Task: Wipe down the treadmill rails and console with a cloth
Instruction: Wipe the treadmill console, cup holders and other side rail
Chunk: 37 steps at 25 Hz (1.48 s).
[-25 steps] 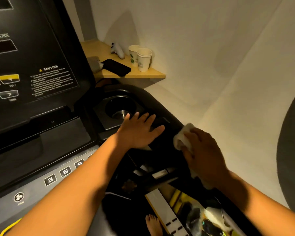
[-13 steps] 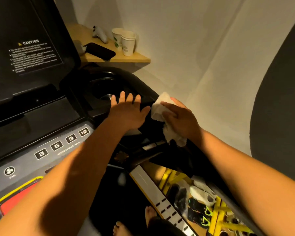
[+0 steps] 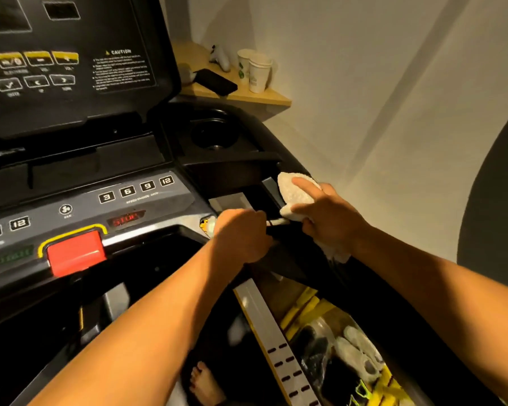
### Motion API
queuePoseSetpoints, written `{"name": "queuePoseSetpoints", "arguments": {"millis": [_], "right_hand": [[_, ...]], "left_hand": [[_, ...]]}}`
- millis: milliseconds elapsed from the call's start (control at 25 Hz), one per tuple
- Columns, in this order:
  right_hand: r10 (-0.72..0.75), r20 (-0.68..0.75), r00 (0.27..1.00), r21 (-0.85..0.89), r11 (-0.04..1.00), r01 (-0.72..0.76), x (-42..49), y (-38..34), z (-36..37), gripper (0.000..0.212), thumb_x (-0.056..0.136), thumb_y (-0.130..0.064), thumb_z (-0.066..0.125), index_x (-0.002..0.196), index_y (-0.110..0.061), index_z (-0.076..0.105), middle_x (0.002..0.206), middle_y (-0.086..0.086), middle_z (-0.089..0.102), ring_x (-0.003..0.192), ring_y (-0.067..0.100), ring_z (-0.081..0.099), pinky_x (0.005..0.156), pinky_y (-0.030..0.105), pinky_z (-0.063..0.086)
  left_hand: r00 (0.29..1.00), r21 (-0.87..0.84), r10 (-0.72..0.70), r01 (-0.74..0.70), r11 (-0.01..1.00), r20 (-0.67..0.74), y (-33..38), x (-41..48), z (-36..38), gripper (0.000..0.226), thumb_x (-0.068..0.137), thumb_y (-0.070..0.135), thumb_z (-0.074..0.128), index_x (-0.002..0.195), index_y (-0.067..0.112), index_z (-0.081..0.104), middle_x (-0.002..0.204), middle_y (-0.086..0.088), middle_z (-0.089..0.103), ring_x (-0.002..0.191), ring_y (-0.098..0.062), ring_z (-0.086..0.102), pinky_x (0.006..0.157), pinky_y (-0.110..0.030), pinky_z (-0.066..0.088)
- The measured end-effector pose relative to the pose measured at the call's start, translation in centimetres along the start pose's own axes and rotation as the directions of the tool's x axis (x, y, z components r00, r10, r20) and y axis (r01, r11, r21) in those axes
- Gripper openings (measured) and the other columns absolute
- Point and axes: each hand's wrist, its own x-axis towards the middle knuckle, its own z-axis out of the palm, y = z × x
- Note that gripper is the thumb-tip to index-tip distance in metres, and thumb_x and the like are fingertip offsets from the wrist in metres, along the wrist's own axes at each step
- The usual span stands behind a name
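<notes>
At the right edge of the console, where it meets the right rail, one white cloth is bunched against the dark plastic, just below the single cup holder. The right hand grips it: forefinger straight over the top, thumb and other fingers curled round, a tail of cloth hanging under the wrist. The left hand is just beside it, knuckles up and fingers curled under (whether they clasp anything beneath cannot be told).

Along the console's lower edge there are four speed keys marked 3, 6, 9 and 12, and one red stop pad in a yellow border.

On the corner shelf behind the console stand two paper cups, touching, with one dark phone near the front edge and one white controller at the back.

The bare wall runs along the rail's outer side. Below the hands, shoes lie on the floor beside the deck, and one bare foot stands on it.
</notes>
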Motion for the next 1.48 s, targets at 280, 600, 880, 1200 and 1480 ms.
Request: {"name": "queuePoseSetpoints", "arguments": {"millis": [280,600,880,1200,1480], "right_hand": [[0.103,0.051,0.993,0.057,0.993,-0.105,-11.8,2.2,-2.0,0.069,0.082,-0.069,0.034,0.13,-0.024,0.055,0.13,0.005,0.055,0.108,0.023,0.062,0.086,0.02,0.043],[0.097,-0.093,0.991,-0.194,0.974,-0.113,-14.8,1.3,-0.6,0.049,0.095,-0.046,0.035,0.132,-0.016,0.047,0.117,0.021,0.06,0.096,0.035,0.066,0.075,0.038,0.055],[0.266,0.058,0.962,-0.333,0.914,-0.232,-0.5,-1.3,0.3,0.058,0.095,-0.039,0.047,0.147,-0.019,0.03,0.146,0.026,0.034,0.116,0.043,0.052,0.09,0.046,0.049],[0.533,0.263,0.805,0.132,0.806,-0.577,3.4,2.4,-1.0,0.057,0.096,-0.053,0.031,0.138,-0.016,0.04,0.133,0.018,0.052,0.119,0.035,0.05,0.092,0.039,0.04],[0.527,0.067,0.847,0.015,0.848,-0.529,-9.9,2.8,-1.4,0.045,0.097,-0.048,0.033,0.119,-0.013,0.051,0.11,0.014,0.061,0.092,0.029,0.054,0.075,0.033,0.038]], "left_hand": [[0.997,0.147,-0.073,0.07,0.987,0.012,1.0,0.0,0.7,0.056,0.092,0.056,0.039,0.131,0.016,0.046,0.124,-0.011,0.062,0.113,-0.033,0.059,0.084,-0.04,0.047],[0.996,0.24,-0.081,0.084,0.967,-0.025,2.5,-0.8,1.6,0.082,0.087,0.069,0.035,0.148,0.015,0.027,0.145,-0.013,0.044,0.133,-0.033,0.041,0.111,-0.047,0.03],[0.996,0.307,-0.033,0.056,0.95,-0.08,6.8,-2.5,5.3,0.101,0.083,0.082,0.019,0.152,0.017,-0.017,0.159,-0.024,-0.016,0.144,-0.045,-0.018,0.113,-0.063,-0.007],[0.999,0.329,0.029,-0.021,0.944,-0.019,6.1,-2.7,4.9,0.109,0.08,0.083,0.027,0.15,0.014,-0.022,0.155,-0.029,-0.023,0.14,-0.046,-0.028,0.111,-0.066,-0.012],[0.999,-0.294,0.004,-0.016,0.956,-0.044,9.8,-2.2,2.7,0.091,0.091,0.066,0.038,0.154,0.021,-0.01,0.162,-0.015,-0.002,0.149,-0.031,-0.01,0.119,-0.052,-0.007]]}}
